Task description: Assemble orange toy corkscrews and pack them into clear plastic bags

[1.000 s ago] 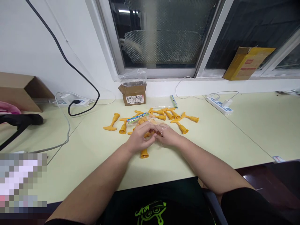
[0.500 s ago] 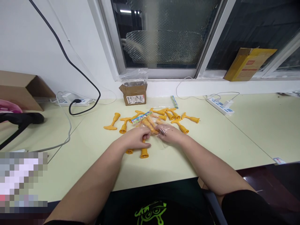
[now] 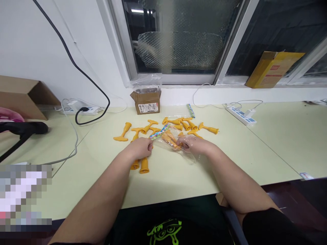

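A clear plastic bag (image 3: 190, 157) with a colourful printed header (image 3: 160, 132) lies in front of me, with yellow T-handled plastic pieces (image 3: 169, 140) inside. My right hand (image 3: 194, 144) reaches under its film, fingers closed around a yellow piece at the bag's lower right. Beside the header's left end, my left hand (image 3: 141, 148) is curled palm down over a yellow piece with a bell-shaped end (image 3: 144, 166); its grip is partly hidden. Another bell end (image 3: 135, 165) pokes out from under that hand. Several more yellow pieces (image 3: 123, 132) lie loose behind and around the bag.
A second clear bag with a printed header (image 3: 190, 111) lies flat near the wall. Beside it stands a small open cardboard box (image 3: 147, 102). Power strips (image 3: 240, 115) with cables sit along the back. A black cable (image 3: 103, 95) hangs at left.
My left hand has slid left, and the two bell-ended pieces beneath it have shifted left too. The bag and my right hand have moved slightly right, opening a gap between my hands.
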`<state>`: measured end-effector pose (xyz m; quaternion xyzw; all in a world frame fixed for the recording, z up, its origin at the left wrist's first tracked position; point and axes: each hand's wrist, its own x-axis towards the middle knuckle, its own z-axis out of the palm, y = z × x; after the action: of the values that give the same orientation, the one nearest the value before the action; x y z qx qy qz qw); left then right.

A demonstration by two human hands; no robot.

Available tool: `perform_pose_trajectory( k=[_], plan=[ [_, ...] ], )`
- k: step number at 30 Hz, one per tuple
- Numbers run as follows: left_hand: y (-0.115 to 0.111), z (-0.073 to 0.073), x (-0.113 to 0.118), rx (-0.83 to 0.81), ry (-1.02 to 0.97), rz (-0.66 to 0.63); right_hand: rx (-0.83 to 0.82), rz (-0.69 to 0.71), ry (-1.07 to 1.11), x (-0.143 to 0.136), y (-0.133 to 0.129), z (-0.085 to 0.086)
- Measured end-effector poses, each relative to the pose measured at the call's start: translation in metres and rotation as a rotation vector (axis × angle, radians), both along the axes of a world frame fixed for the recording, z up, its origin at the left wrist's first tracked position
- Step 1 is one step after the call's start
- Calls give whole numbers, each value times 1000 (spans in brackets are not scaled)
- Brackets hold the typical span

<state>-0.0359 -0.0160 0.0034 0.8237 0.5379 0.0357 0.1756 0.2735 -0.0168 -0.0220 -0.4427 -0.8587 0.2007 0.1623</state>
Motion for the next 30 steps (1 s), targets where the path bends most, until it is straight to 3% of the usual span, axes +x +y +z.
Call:
perform_pose_trajectory(
  k=[4, 8, 12, 15, 18, 22, 26, 30],
  plan=[
    [0, 12, -2, 32, 29, 48, -128, 77, -82, 9, 0, 15],
    [-5, 20, 9, 234, -215, -53, -127, 151, -44, 8, -4, 16],
    [-9, 2, 26, 326, -329, -239, -57, 207, 14, 4, -15, 9],
    [-9, -11, 32, 256, -283, -284, -6, 209, 74, 6, -22, 4],
    [-9, -14, 32, 199, -288, -290, 94, 200, 64, 9, -22, 3],
    [-7, -12, 28, 160, -284, -251, 182, -26, -66, 10, -21, 4],
    [-6, -14, 27, 126, -271, -252, 44, -368, -211, 11, -28, 2],
    [-8, -13, 29, 71, -222, -277, -7, -376, -167, 9, -31, 1]
  ],
)
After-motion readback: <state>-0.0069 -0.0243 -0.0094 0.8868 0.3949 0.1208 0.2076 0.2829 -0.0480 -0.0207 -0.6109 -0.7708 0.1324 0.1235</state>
